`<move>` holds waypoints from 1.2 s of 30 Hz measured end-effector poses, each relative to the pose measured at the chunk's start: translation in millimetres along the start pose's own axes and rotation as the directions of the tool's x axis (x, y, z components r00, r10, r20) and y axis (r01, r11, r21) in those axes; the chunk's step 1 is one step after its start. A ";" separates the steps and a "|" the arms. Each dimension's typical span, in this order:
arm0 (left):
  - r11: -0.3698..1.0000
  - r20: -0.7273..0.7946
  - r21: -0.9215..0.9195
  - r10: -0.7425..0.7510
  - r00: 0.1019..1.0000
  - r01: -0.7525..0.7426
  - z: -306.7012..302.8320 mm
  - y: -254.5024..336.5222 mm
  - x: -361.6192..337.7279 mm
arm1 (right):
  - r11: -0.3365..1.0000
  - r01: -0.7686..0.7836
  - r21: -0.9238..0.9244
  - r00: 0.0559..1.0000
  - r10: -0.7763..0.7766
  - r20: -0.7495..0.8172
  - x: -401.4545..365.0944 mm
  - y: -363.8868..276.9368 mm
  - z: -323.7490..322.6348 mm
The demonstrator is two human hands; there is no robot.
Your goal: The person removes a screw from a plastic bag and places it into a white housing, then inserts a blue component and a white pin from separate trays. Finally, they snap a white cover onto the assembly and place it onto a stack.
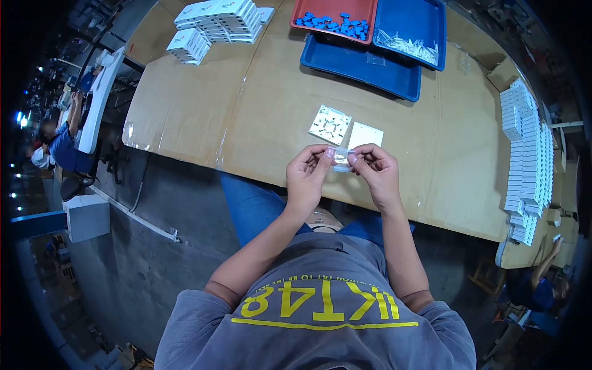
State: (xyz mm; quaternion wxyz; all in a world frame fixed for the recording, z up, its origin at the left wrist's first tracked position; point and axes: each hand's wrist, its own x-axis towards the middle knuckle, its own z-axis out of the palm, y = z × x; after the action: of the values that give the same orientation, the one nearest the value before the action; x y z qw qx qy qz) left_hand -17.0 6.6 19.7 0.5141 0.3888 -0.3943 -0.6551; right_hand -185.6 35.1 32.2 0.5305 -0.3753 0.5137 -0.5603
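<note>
Between my fingertips, over the table's front edge, is a small clear plastic piece [341, 158]. My left hand [308, 176] pinches its left end, and my right hand [377, 172] pinches its right end. Just beyond my hands lies a white square plate with cutouts and dark marks [331, 124]. Beside it on the right, partly behind my right hand, is a plain white square plate [366, 135]. The exact shape of the clear piece is hard to make out.
Stacked white boxes [213, 23] stand at the back left. A red tray of blue parts [333, 7], a blue tray of white sticks [441, 31] and a lower blue tray [361, 71] are at the back. White stacks [527, 160] line the right. People sit at both sides.
</note>
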 end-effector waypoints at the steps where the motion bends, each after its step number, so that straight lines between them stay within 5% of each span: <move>1: 1.000 0.002 0.000 0.013 1.000 -0.013 -0.2 -0.2 0.0 | 1.000 0.001 0.008 1.000 -0.001 -0.001 0.1 -0.2 0.8; 15: 0.983 0.001 0.117 0.143 0.990 -0.143 2.1 5.9 -6.5 | 0.995 0.082 0.060 0.997 -0.081 -0.015 -4.3 -8.2 8.4; 24: 0.977 -0.063 0.003 0.212 0.975 -0.212 9.8 2.1 -10.1 | 0.981 0.106 0.161 0.994 -0.104 -0.017 -6.5 -4.9 19.8; 36: 0.990 0.042 -0.022 0.140 0.989 -0.139 5.8 8.4 -8.0 | 0.983 0.109 0.151 0.993 -0.113 0.019 -4.2 -0.8 20.6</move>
State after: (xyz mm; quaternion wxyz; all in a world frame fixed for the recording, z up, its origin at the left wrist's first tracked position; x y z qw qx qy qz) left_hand -17.8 13.7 30.5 0.5536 0.3411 -0.4252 -0.6295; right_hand -165.2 35.6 37.5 0.5322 -0.3701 0.4412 -0.6206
